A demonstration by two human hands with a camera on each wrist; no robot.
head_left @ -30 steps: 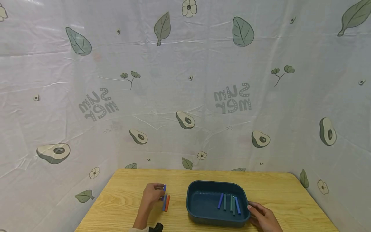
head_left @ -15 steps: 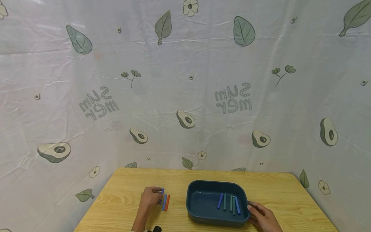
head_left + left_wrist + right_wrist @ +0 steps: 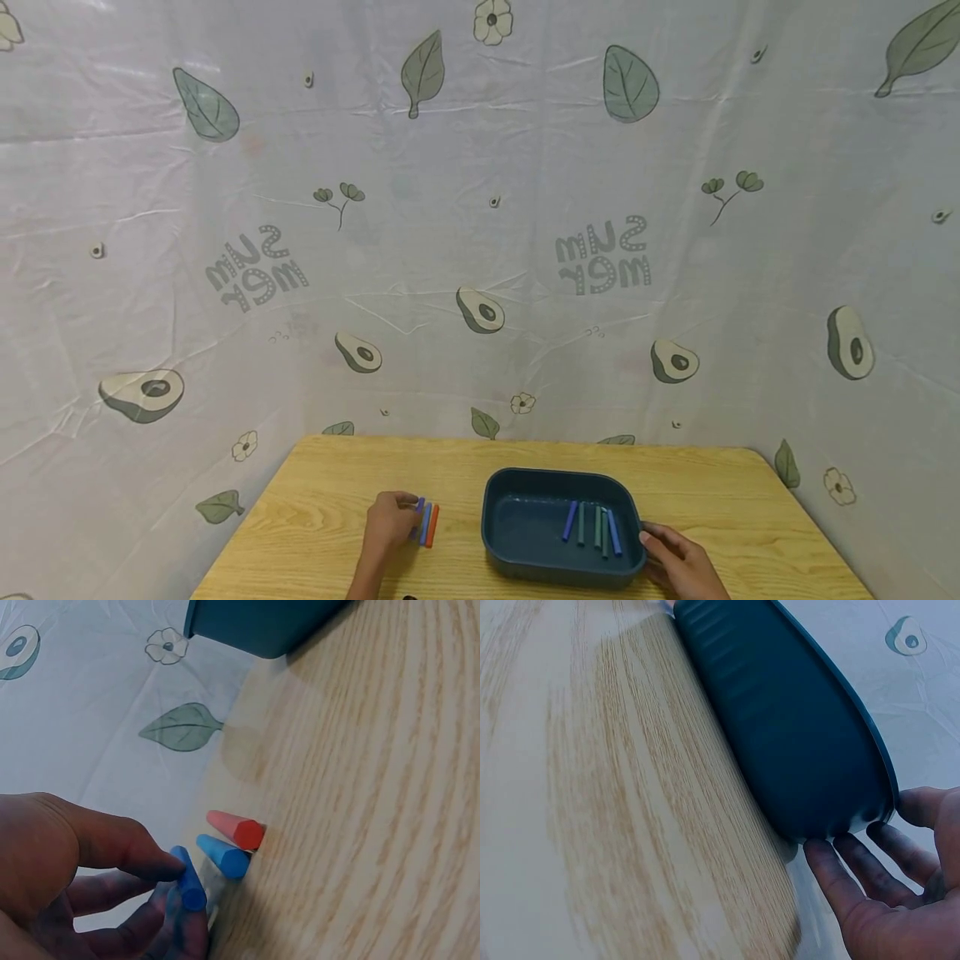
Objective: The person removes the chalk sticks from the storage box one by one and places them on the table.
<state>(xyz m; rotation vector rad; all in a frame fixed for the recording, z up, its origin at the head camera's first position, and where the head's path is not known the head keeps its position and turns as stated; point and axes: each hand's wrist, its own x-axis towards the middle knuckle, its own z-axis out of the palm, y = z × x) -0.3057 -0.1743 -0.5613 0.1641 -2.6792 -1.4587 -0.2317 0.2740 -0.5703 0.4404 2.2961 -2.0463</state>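
A table (image 3: 720,492) is carrying a dark tray (image 3: 521,533), whose right edge the right hand (image 3: 681,560) is gripping. Nearer the table's left edge, the left hand (image 3: 387,523) is pinching a dark-blue stick (image 3: 190,886); a lighter-blue stick (image 3: 223,856) and a red stick (image 3: 237,829) are lying alongside.

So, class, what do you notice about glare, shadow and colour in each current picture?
Head: white glare streaks the sheet at upper left, and the stick in the left hand looks violet. Left wrist: that stick looks blue instead, and a soft shadow lies on the table beside the tub. Right wrist: the tub's outer side is dark, while the table looks pale at left.
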